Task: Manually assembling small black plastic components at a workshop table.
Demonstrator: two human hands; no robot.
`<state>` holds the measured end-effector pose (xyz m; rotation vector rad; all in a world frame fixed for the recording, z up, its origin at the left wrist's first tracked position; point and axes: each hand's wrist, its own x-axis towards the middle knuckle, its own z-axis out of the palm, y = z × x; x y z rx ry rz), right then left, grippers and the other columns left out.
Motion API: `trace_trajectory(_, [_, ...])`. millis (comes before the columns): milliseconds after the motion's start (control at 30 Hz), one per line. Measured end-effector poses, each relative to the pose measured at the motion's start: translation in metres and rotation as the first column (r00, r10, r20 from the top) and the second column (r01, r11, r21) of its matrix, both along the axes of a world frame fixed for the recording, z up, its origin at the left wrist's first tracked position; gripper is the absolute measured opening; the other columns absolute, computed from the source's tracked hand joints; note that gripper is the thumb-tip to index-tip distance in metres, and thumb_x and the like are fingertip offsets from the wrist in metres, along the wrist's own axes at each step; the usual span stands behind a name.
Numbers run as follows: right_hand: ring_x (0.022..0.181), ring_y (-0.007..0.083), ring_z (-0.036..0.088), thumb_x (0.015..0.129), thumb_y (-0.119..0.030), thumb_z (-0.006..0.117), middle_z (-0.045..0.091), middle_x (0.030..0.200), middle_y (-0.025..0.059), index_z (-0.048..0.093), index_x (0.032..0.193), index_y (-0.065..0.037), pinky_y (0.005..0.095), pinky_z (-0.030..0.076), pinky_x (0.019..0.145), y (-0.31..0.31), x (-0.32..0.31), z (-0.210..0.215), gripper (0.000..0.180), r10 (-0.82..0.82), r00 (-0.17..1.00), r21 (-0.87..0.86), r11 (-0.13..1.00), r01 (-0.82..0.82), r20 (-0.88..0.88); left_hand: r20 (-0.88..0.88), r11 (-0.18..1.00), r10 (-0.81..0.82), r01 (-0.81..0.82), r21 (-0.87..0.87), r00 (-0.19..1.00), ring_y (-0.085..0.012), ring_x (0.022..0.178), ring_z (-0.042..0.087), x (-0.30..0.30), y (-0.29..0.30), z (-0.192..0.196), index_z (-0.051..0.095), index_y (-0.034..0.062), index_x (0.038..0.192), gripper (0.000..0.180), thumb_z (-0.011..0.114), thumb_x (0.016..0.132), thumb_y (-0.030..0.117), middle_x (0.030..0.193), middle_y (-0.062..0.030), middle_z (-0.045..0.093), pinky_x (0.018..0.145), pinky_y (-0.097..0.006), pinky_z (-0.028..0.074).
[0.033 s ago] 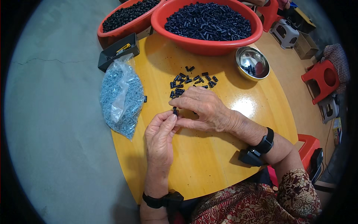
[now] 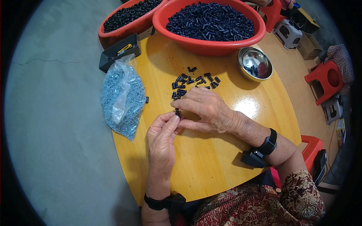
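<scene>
A small black plastic part (image 2: 177, 112) stands between the thumb and fingers of my left hand (image 2: 163, 137), which is closed on it. From the right, my right hand (image 2: 205, 109) curls over the same part. Its index fingertip is at the part's top and its thumb lies beside my left fingertips. Just beyond my right hand, several loose black cylindrical parts (image 2: 181, 86) lie scattered on the yellow table (image 2: 200, 162); some are hidden behind that hand.
A large red basin (image 2: 209, 48) of black tubes stands at the far edge, beside another red basin (image 2: 107, 36) of black pieces. On the left are a clear bag of small silvery pieces (image 2: 132, 100) and a dark tray (image 2: 107, 62). A metal bowl (image 2: 260, 56) sits far right.
</scene>
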<state>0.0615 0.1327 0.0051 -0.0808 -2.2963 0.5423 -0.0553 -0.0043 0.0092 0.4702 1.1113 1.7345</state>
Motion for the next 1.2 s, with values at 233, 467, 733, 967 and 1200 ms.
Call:
trace_trajectory(233, [0.070,0.0249,0.059,0.072,-0.022,0.080,0.058,0.076,0.0066,0.062,0.098,-0.005,0.0367,0.046,0.063,0.001,0.001,-0.002,0.036,-0.009,1.000,0.027,1.000,0.010,-0.024,-0.018,0.999,-0.032,0.032,0.000,0.999,-0.0128,0.091,0.059,-0.001,-0.001,0.002,0.061,-0.0050,0.108,0.020,0.055,0.097,0.011,0.099,-0.0077,0.065,0.087,-0.029,0.047])
trace_trajectory(467, [0.067,0.0229,0.058,0.069,-0.018,0.079,0.057,0.073,0.0057,0.063,0.090,-0.005,0.0348,0.045,0.061,-0.004,0.001,0.005,0.029,-0.005,1.000,0.105,0.994,0.004,0.007,-0.158,0.989,-0.137,0.127,-0.071,0.978,-0.0095,0.084,0.059,-0.006,-0.003,-0.003,0.064,-0.0048,0.104,0.023,0.056,0.097,0.015,0.091,-0.0064,0.068,0.083,-0.025,0.045])
trace_trajectory(733, [0.067,0.0218,0.057,0.072,-0.023,0.080,0.057,0.071,0.0043,0.062,0.089,-0.006,0.0338,0.044,0.061,-0.002,0.001,0.003,0.029,-0.034,0.999,0.124,0.992,0.031,0.020,-0.149,0.992,-0.117,0.110,-0.055,0.982,-0.0094,0.081,0.059,-0.003,-0.001,0.001,0.065,-0.0046,0.103,0.023,0.057,0.096,0.015,0.092,-0.0083,0.070,0.080,-0.024,0.045])
trace_trajectory(967, [0.067,0.0223,0.058,0.073,-0.026,0.079,0.058,0.071,0.0034,0.062,0.089,-0.007,0.0347,0.044,0.062,0.000,0.003,0.002,0.029,-0.027,0.997,0.090,0.996,0.021,0.072,-0.160,0.995,-0.086,0.076,-0.066,0.983,-0.0107,0.084,0.060,-0.002,-0.002,0.000,0.065,-0.0046,0.103,0.024,0.057,0.096,0.017,0.092,-0.0072,0.068,0.084,-0.026,0.047])
trace_trajectory(1200, [0.067,0.0221,0.058,0.071,-0.023,0.082,0.058,0.071,0.0039,0.064,0.092,-0.006,0.0343,0.045,0.062,0.001,0.003,0.005,0.032,-0.008,1.000,0.029,1.000,0.008,0.005,-0.098,0.994,-0.059,0.050,-0.094,0.993,-0.0140,0.091,0.063,-0.005,-0.002,0.004,0.063,-0.0008,0.106,0.030,0.048,0.101,0.024,0.099,-0.0079,0.066,0.086,-0.028,0.049])
